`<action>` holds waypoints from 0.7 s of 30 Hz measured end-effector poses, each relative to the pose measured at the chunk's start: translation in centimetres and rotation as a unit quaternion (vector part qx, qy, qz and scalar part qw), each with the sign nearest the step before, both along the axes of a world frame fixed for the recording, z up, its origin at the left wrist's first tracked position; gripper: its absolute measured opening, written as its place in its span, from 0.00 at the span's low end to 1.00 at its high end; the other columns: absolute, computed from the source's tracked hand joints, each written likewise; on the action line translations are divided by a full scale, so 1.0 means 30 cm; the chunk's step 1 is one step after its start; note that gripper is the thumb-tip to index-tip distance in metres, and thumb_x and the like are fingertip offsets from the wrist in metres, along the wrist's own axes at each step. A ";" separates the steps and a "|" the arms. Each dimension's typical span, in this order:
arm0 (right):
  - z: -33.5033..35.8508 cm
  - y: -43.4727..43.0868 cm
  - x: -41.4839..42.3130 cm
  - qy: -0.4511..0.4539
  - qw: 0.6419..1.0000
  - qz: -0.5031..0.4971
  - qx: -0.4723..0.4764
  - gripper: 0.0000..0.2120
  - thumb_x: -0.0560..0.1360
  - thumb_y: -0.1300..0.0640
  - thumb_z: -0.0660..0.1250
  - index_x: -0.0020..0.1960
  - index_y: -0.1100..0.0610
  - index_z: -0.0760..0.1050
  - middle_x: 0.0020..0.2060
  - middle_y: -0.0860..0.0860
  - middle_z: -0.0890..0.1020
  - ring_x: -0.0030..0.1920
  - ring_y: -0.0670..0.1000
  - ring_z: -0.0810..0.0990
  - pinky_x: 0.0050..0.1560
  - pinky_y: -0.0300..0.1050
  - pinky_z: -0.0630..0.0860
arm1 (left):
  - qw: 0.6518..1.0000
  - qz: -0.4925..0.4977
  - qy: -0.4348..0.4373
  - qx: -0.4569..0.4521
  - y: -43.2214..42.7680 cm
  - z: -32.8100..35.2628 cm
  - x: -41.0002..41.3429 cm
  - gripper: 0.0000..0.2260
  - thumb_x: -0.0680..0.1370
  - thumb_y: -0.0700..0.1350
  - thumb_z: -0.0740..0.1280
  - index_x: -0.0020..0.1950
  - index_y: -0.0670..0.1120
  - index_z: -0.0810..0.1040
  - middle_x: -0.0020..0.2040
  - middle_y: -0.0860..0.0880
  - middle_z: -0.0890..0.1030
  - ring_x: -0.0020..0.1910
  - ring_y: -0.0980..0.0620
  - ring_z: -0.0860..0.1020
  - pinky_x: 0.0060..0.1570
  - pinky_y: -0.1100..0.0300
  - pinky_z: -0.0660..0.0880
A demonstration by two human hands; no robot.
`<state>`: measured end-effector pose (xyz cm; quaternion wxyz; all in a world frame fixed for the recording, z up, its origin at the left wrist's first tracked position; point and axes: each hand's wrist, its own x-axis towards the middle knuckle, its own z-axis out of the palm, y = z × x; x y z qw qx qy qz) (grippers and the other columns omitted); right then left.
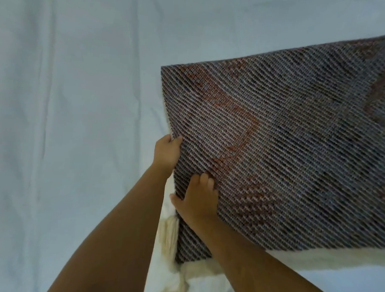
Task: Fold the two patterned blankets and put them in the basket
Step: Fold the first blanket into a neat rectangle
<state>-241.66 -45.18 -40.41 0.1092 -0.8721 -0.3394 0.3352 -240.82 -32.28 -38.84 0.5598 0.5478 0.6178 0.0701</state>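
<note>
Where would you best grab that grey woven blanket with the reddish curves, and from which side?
Probably along its straight left edge, coming in from the left. The grey woven blanket with reddish arcs hangs lifted and spread, so that edge is free to pinch; the left hand grips it higher, the right hand lower, above the cream tassels.

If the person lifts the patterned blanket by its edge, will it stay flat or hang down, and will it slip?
Probably floppy: the blanket curves away from the hands and its tassels dangle. The coarse ribbed weave likely grips well, so the left hand and right hand should not lose it.
</note>
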 end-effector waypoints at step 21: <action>0.126 -0.315 0.252 0.239 0.946 -0.217 0.002 0.11 0.73 0.60 0.63 0.55 0.60 0.75 0.44 0.54 0.79 0.44 0.54 0.77 0.43 0.41 0.73 | 0.984 -0.114 -0.038 0.129 -0.001 0.163 0.350 0.02 0.72 0.46 0.65 0.40 0.50 0.77 0.46 0.45 0.81 0.47 0.43 0.79 0.52 0.46 0.77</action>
